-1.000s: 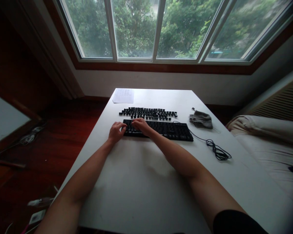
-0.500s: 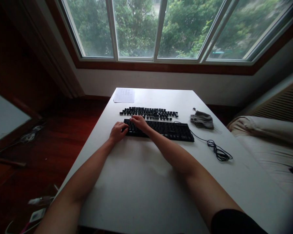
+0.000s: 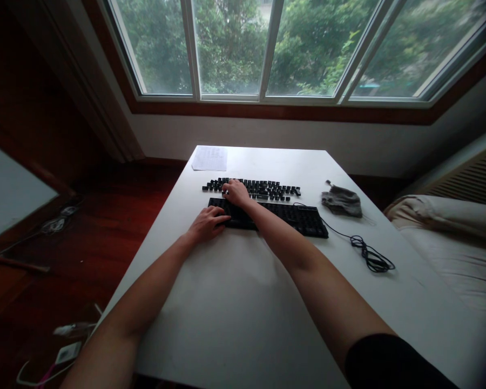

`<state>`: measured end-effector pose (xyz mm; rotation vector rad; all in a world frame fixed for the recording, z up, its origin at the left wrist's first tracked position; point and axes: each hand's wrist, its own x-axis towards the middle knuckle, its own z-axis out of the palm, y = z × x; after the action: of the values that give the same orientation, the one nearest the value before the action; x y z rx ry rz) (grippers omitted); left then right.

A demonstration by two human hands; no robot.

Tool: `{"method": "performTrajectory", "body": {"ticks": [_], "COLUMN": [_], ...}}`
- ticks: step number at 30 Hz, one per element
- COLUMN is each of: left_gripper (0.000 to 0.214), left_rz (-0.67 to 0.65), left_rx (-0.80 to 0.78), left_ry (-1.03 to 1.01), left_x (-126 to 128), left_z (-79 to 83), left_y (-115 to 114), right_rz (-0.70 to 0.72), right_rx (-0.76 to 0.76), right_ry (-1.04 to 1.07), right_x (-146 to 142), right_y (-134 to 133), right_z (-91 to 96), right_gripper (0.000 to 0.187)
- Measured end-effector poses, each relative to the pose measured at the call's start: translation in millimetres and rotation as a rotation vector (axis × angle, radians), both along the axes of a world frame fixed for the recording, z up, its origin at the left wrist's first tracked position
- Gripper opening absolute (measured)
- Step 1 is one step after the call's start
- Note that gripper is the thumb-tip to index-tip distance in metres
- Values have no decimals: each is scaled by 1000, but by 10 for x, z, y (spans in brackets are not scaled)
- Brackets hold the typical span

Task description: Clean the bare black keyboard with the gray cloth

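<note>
A black keyboard (image 3: 283, 215) lies across the white table. Spread over its left end, my left hand (image 3: 207, 222) is open, its fingers stretched over the keys and front edge. Behind the keyboard stand several rows of loose black keycaps (image 3: 267, 188). My right hand (image 3: 236, 193) reaches over the keyboard to the left part of these rows. Its fingers are bent down among the keycaps; whether a keycap is between them I cannot make out. My right forearm passes above the middle of the keyboard.
A printed paper sheet (image 3: 209, 159) lies at the table's far left corner. On the right are a crumpled grey cloth pouch (image 3: 342, 201) and the keyboard's coiled cable (image 3: 375, 256). A window (image 3: 235, 54) is beyond the table; a pale cushioned seat (image 3: 441, 243) stands to the right.
My right hand has moved from the keyboard's left end away from me to the loose keycaps. My left hand has slid slightly right, with its fingers more stretched out. The view has shifted a little.
</note>
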<state>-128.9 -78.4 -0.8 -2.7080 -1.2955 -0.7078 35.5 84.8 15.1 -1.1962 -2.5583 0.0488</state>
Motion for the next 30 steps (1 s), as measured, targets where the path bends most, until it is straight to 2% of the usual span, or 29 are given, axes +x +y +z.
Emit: {"method": "performTrajectory", "body": {"ticks": [9,15,19,24,27,30], "left_gripper": [37,35,29,26,27,30], "left_rz": [21,12,39,35,28,37], "left_rx": [11,24,51,43,35,35], "left_ry": [-8,-43,-95,-146,-159,-153], "left_x": [72,82,115,131,142,152], "left_z": [45,28,6,25,35,24], "left_y": [-39,-35,-19,-8,-22,-42], "right_rz": [-6,56,177,193,170,173], "right_rx": [11,7,-124,-242,-288,-253], "right_ry": [-21,196,337,464,472,445], "right_x": [-53,143,485,928,1043,1029], "right_y": [37,-41,-227,-619,-832,-962], "right_z": [-11,49,50,-56,-130,-167], "right_gripper": [20,16,12,15,18,17]}}
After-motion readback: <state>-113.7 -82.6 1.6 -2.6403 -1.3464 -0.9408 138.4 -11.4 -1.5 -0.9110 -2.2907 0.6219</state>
